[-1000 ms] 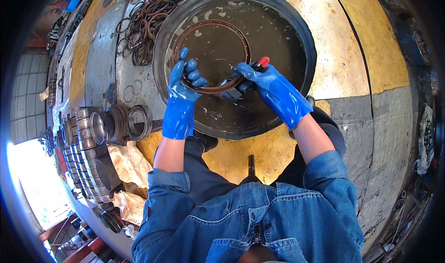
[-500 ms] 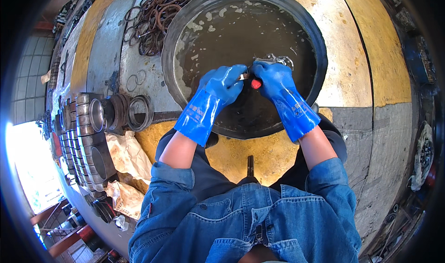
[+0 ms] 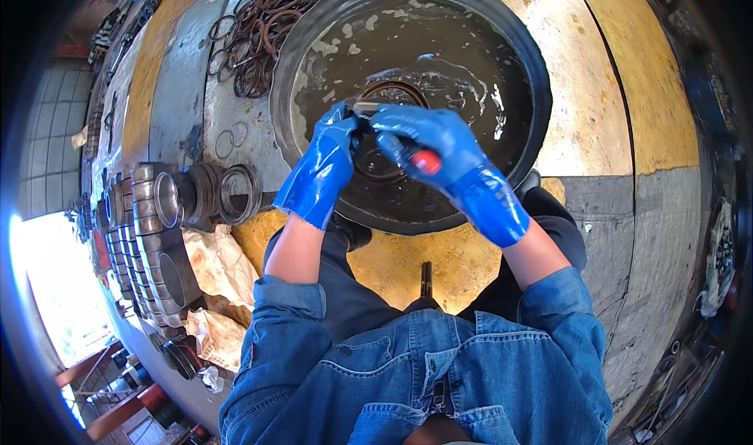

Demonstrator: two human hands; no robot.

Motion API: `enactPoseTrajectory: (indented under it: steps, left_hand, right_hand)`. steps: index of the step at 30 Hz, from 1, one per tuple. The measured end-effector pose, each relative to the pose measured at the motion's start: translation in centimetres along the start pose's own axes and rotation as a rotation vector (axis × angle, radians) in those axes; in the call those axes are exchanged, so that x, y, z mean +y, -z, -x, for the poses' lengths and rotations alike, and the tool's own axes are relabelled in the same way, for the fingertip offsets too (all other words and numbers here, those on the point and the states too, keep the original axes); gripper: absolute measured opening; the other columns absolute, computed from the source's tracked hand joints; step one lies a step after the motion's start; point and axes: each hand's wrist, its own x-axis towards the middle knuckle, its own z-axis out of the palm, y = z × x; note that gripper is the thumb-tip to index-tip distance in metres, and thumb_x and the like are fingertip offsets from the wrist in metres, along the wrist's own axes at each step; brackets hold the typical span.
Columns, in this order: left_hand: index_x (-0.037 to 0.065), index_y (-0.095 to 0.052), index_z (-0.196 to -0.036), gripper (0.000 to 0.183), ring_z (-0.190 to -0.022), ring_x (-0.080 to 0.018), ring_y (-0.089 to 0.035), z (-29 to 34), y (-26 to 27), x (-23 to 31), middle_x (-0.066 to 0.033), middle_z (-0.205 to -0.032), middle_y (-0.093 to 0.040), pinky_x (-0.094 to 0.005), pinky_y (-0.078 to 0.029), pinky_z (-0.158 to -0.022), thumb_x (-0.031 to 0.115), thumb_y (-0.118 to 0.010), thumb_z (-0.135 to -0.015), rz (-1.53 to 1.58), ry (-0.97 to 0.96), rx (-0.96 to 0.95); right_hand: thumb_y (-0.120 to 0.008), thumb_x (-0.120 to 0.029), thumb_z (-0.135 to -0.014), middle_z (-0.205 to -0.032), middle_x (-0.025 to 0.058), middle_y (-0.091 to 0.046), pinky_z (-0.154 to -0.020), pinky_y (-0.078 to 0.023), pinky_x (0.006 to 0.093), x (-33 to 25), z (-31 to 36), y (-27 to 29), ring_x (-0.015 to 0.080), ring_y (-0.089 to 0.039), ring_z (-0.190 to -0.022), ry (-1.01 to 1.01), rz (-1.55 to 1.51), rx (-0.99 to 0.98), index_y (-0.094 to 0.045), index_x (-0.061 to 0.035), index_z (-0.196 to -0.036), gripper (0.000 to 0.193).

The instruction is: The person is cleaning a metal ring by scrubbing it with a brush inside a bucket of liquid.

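A person in a denim jacket bends over a wide, round black basin [image 3: 533, 68] of murky brown liquid set on a yellow-and-grey painted floor [image 3: 627, 92], both hands in glossy blue rubber gloves. The left hand [image 3: 333, 143] is closed on the near edge of a dark, flat metal ring [image 3: 388, 100] that lies half sunk in the liquid at the middle of the basin, the fingers curled over its rim. The right hand [image 3: 427, 131] is wrapped tight around a red-handled tool [image 3: 416, 156], its red butt showing below the palm and its working end pressed to the ring just beside the left thumb; whether it is a brush or a scraper cannot be told.

Ripples and pale froth spread from the ring. Left of the basin lies a loose heap of thin rust-brown rings [image 3: 267, 29], and farther left, rows of grey steel cylinder sleeves [image 3: 149, 233] stand packed together, with crumpled tan paper [image 3: 220, 264] beside them.

Judged from this, the cleaning goes best with the ring held firm against the basin floor, the tool stroked along the ring's face and away from the steadying fingers, and the ring turned a little after each pass so no stretch is missed. Wet gloves on oily metal may slip, so a low, close hold looks wise.
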Motion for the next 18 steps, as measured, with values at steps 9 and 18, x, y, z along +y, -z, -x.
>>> enactPoseTrajectory:
  steps: [9, 18]
  left_hand:
    - [0.008, -0.064, -0.135, 0.036, -0.045, -0.0054, -0.043, 2.8, -3.7, 2.3, -0.0050, -0.075, -0.066, -0.0215, -0.028, -0.042, 0.017, -0.067, -0.100, 0.061, 0.005, -0.012]
    - [0.008, -0.066, -0.135, 0.035, -0.045, -0.0050, -0.043, 1.7, -2.2, 2.3, -0.0037, -0.073, -0.067, -0.0209, -0.029, -0.041, 0.014, -0.068, -0.100, 0.090, -0.123, 0.119]
  right_hand:
    - [-0.070, -0.020, -0.095, -0.098, 0.0099, -0.079, -0.082, -0.058, 0.0322, 5.1, 0.9, -0.3, 0.0168, -0.075, -0.088, -0.774, -0.065, 0.492, -0.079, -0.0083, -0.108, 0.019]
    - [-0.067, -0.030, -0.088, -0.074, 0.0093, -0.073, -0.067, -0.054, 0.0349, 8.4, 4.4, -0.4, 0.0195, -0.071, -0.070, -1.376, -0.297, 0.123, -0.076, -0.0031, -0.086, 0.028]
